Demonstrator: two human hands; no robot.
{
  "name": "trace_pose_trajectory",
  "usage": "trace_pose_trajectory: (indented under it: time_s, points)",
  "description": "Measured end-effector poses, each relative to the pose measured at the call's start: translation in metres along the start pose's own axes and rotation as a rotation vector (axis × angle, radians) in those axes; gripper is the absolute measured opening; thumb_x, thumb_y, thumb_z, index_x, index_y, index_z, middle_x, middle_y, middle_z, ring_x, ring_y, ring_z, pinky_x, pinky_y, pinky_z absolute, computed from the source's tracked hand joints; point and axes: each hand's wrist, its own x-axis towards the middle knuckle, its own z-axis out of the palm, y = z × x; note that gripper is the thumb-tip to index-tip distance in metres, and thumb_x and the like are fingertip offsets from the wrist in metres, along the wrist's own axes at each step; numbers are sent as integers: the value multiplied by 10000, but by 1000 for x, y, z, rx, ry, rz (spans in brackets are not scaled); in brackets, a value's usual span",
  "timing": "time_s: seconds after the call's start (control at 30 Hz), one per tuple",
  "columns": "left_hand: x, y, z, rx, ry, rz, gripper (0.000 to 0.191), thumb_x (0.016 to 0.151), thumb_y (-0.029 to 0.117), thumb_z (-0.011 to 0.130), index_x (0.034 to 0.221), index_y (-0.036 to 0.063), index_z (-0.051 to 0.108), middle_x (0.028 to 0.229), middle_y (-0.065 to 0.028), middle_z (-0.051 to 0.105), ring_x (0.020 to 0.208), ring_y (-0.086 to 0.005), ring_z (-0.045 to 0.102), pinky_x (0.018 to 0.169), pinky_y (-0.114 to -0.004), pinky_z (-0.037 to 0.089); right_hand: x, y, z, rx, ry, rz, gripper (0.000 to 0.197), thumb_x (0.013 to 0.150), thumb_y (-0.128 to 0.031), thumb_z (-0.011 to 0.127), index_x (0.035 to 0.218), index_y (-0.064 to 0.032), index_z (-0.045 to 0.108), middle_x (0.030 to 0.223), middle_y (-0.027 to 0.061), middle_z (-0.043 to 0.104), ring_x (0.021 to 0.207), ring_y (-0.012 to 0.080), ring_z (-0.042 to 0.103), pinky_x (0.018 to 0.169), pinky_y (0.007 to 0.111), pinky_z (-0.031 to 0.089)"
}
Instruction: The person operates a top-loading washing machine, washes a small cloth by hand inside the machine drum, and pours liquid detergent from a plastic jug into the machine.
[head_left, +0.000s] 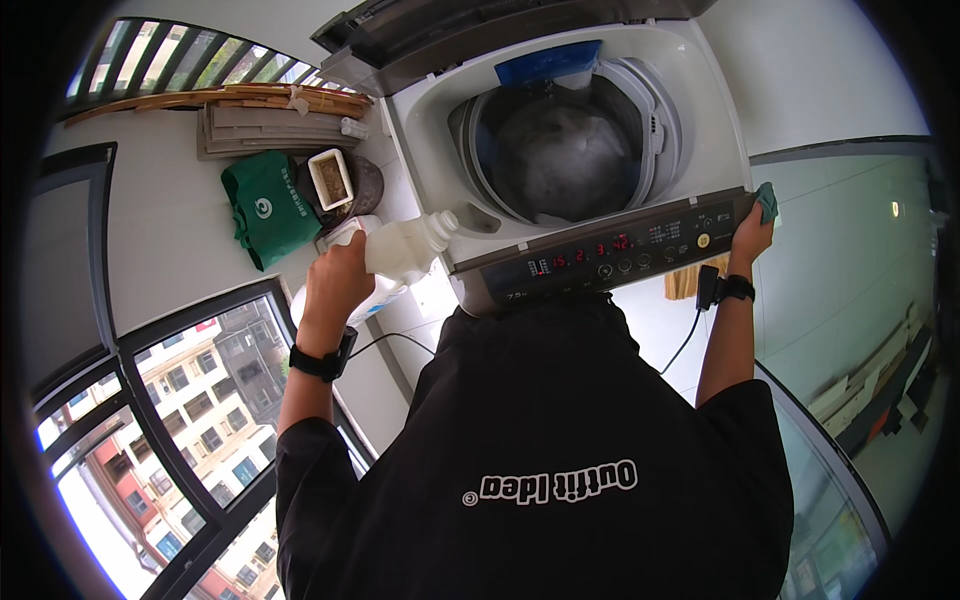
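My left hand (337, 281) is wrapped around a translucent white plastic bottle (405, 246). The bottle lies tilted, its uncapped mouth close to the small recess (480, 219) at the washing machine's front left corner. I see no liquid leaving it. In my right hand (752, 234) is a folded green cloth (766, 202), at the right end of the control panel (600, 251). The lid (495, 34) of the top-loading washing machine stands raised. Cloudy, foamy water fills part of the drum (562, 150), and red digits glow on the panel.
Left of the machine, a white container (379, 300) with printing is partly behind my left hand. Beyond it are a green bag (270, 210), a planter (330, 180) and stacked boards (262, 131). A window (210, 390) is at left, a glass panel (832, 480) at right.
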Motion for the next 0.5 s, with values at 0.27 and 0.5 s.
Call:
trace_pose_trajectory:
  time_s: [0.27, 0.5]
  points:
    - [-1, 0, -3, -6, -1, 10, 211, 710, 51, 551, 917, 48, 512, 713, -219, 625, 700, -407, 629, 626, -493, 514, 0, 1, 2, 38, 4, -29, 472, 869, -367, 538, 1188, -23, 588, 1173, 185, 614, 1087, 353, 575, 935, 375, 434]
    - [1, -2, -2, -10, -6, 25, 221, 702, 51, 554, 922, 50, 525, 714, -216, 625, 704, -409, 627, 627, -498, 510, 1, 2, 1, 7, -3, -1, 470, 869, -361, 547, 1196, -25, 580, 1182, 179, 610, 1099, 350, 568, 940, 372, 433]
